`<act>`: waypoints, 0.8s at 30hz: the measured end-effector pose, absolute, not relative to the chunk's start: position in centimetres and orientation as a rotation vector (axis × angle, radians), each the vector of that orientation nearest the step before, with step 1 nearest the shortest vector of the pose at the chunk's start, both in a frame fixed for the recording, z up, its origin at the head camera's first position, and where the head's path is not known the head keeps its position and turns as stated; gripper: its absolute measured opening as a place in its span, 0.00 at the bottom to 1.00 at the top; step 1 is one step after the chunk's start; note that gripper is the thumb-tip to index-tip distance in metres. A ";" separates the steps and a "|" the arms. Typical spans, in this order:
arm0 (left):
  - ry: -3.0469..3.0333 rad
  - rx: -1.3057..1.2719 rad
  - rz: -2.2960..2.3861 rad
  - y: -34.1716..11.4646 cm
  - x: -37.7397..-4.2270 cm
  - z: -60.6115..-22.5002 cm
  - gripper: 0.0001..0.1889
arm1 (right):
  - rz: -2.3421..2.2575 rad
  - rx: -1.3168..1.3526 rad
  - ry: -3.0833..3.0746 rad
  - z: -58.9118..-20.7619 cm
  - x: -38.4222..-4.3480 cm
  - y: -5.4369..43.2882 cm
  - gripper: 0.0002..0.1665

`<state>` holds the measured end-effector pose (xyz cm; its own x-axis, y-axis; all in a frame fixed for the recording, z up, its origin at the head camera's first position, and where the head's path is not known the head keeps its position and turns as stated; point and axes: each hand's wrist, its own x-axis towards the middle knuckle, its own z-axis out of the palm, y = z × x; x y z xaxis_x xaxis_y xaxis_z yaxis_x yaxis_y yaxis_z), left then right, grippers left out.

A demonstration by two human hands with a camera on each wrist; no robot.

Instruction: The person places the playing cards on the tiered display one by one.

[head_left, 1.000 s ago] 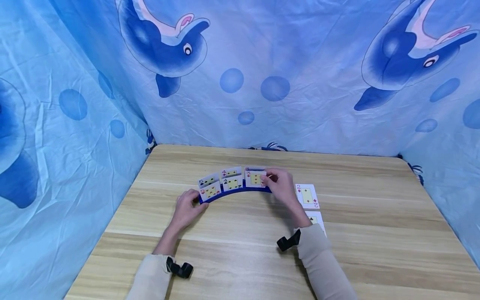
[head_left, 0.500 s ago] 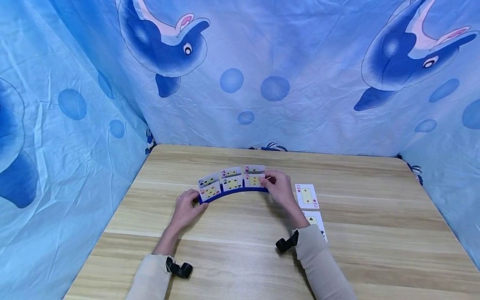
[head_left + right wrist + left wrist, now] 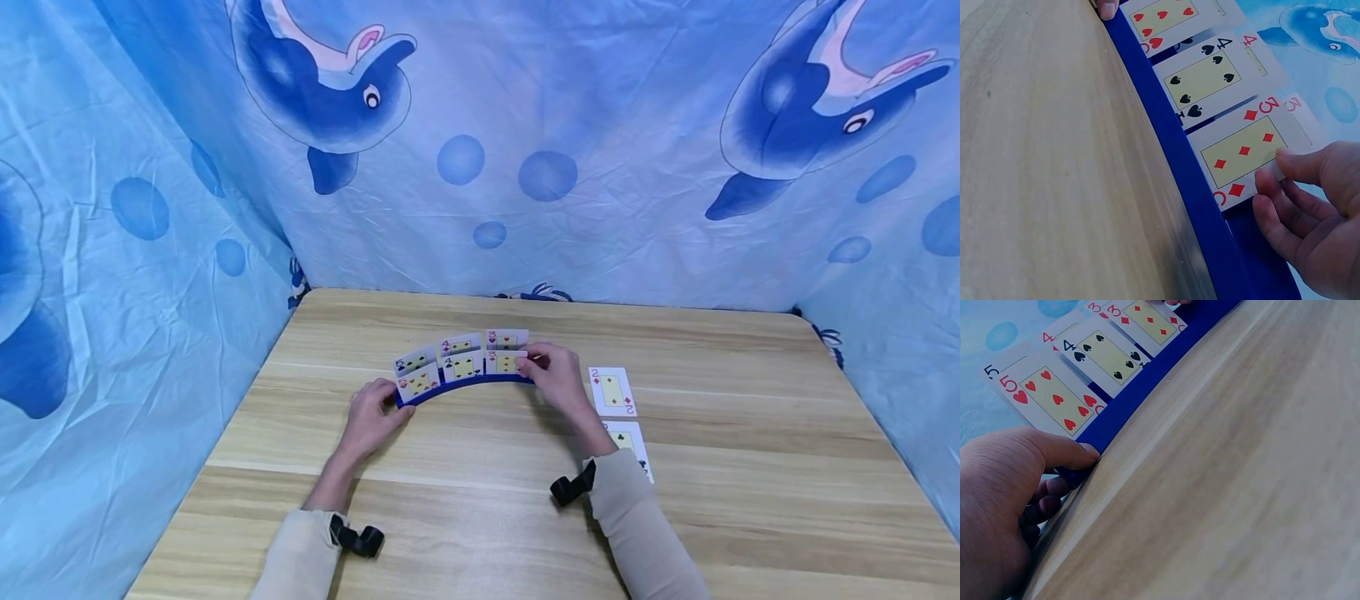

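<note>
My left hand [image 3: 370, 421] grips the left end of a curved blue card holder [image 3: 1141, 394], thumb on its front edge. Two rows of playing cards stand in it. The front row has the five of hearts [image 3: 1054, 394], the four of spades [image 3: 1104, 357] and the three of diamonds [image 3: 1241, 152]. My right hand [image 3: 561, 379] pinches the right edge of that three between thumb and fingers; its lower edge meets the holder. Behind are a black five [image 3: 415, 360], a red four [image 3: 461, 343] and a red three [image 3: 1300, 122], each partly covered.
To the right, the two of diamonds [image 3: 612, 392] lies face up on the wooden table [image 3: 480, 517]. Just below it is a club card [image 3: 632, 442], partly hidden by the right sleeve. A blue dolphin-print curtain [image 3: 487, 100] hangs behind the table.
The three of diamonds has come down into the front row with my right hand, exposing more of the red three behind it. My left hand has stayed on the holder's end.
</note>
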<state>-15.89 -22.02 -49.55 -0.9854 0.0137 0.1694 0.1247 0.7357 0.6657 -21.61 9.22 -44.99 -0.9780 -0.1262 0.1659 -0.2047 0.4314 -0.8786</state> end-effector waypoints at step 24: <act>-2.768 -0.129 -1.058 -22.0 -15.9 -49.6 0.19 | 1.415 0.370 -2.466 -40.3 -19.9 12.4 0.10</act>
<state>-15.86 -22.02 -49.59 -0.9808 0.0179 0.1939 0.1427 0.7437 0.6531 -19.86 12.37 -40.35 -0.9298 -0.0836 0.3585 -0.3516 0.4894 -0.7980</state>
